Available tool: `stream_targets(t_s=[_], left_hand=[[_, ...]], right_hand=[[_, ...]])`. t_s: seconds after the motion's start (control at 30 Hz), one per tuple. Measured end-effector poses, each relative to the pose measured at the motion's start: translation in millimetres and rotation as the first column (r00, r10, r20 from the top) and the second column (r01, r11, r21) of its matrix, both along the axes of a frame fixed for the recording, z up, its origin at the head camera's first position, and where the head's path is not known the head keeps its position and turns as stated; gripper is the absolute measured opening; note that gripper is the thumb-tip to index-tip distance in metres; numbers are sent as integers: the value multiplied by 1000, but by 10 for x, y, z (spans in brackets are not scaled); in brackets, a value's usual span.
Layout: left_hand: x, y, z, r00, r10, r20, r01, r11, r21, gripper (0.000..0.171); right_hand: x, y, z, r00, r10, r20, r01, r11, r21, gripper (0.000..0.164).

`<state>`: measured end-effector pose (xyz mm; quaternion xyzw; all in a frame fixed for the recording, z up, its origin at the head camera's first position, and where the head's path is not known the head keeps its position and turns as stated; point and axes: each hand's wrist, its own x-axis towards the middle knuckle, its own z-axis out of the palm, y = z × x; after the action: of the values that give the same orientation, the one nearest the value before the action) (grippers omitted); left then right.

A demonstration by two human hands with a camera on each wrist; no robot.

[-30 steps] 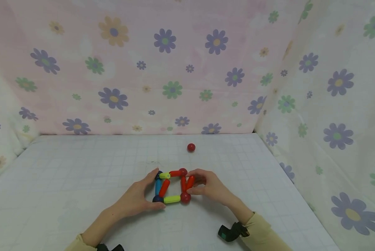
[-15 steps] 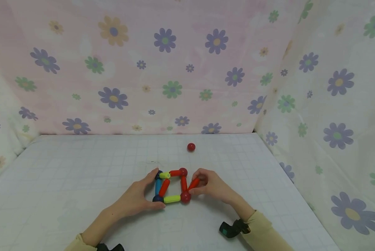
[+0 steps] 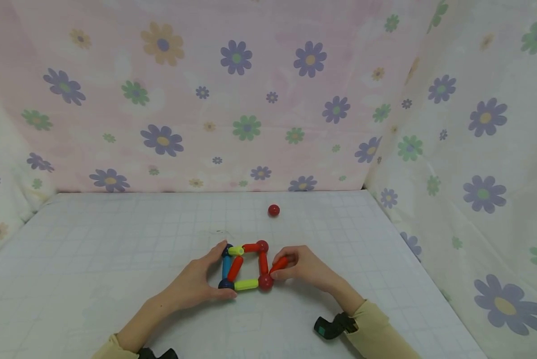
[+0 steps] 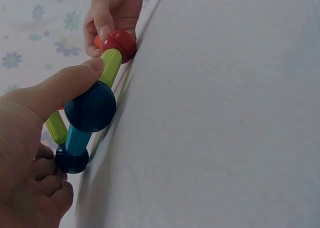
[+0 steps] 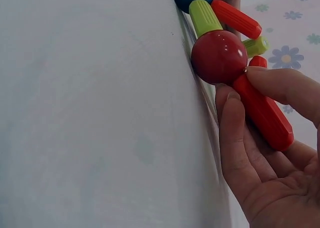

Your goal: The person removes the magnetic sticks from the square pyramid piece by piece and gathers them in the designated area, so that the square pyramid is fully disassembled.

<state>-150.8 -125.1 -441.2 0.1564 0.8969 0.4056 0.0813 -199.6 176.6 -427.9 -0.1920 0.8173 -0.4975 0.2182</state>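
Your left grip point(image 3: 194, 283) is widely clasping the stick-and-ball frame point(image 3: 246, 284) between the tabletop's point(image 3: 116, 229) side edges; your right grip point(image 3: 303, 268) is narrowly pinching a red stick point(image 5: 265, 113). A red ball point(image 3: 274, 210) is lying nearer the far edge.

The white tabletop point(image 3: 93, 249) bears a faint grid. It supports a four-cornered rod frame point(image 3: 246, 284) with two dark blue balls point(image 3: 226, 284) and two red balls point(image 3: 266, 282). A separate red ball point(image 3: 274, 210) rests beyond it, near the far edge.
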Motion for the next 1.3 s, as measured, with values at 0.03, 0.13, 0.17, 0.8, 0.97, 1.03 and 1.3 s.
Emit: stream_targets(t_s=[0.03,0.13,0.17,0.8,0.97,1.03,1.3], left_hand=[[1,-1,1,1000,-1,1,1,1000,1,114],[4,0,3,1000,1,3,-1,1000,2,113],[5,0,4,1000,2,5,-2,1000,1,113],[16,-1,27,1000,1,2,-1,1000,-6,112],[14,-2,26,1000,-1,-5,1,1000,-9,112],[13,-1,24,1000,-1,-6,1,1000,-11,112],[10,9,20,1000,0,-3,0,1000,-2,112]], right_hand=[[0,-2,-1,1000,-1,7,1,1000,-4,24],[-3,-5,-11,1000,-4,20,5,1000,-10,23],[-6,-5,-19,1000,-5,23,5,1000,-11,23],[-3,-10,-51,999,-9,34,11,999,-36,24],[-1,-8,-47,1000,-12,23,13,1000,-25,23],[-4,-6,-48,1000,-17,19,17,1000,-18,22],[-9,6,-51,999,-28,20,28,1000,-2,23]])
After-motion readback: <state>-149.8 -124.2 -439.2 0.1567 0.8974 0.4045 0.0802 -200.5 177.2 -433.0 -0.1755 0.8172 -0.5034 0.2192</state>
